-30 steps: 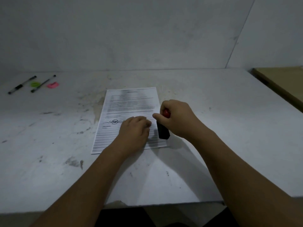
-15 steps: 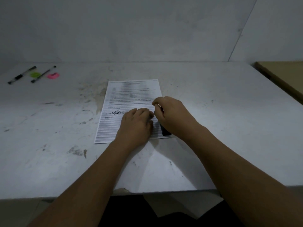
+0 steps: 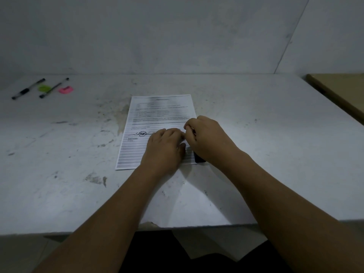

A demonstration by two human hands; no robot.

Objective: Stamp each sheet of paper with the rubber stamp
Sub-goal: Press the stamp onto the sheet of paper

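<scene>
Two bare forearms reach in from the near edge over a scuffed white counter (image 3: 256, 154). The left hand (image 3: 165, 148) lies palm down on the lower half of the sheet of paper (image 3: 157, 113), fingers loosely extended and pressing it flat, gripping nothing. Just beside it, and touching it at the fingertips, the right hand (image 3: 208, 140) is curled around the rubber stamp (image 3: 199, 159). Only the stamp's black lower body shows under the palm, at the sheet's lower right edge; whether its face touches the paper cannot be told. The sheet lies flat in the middle of the counter, printed with text above and ruled lines below, with a round stamp mark (image 3: 142, 133) left of the left hand's fingers. Far off at the back left lie two pens (image 3: 28, 89) (image 3: 54, 88), a green note (image 3: 44, 88) between them and a pink note (image 3: 66, 89) beside them. A brown board (image 3: 338, 93) sits at the far right.
</scene>
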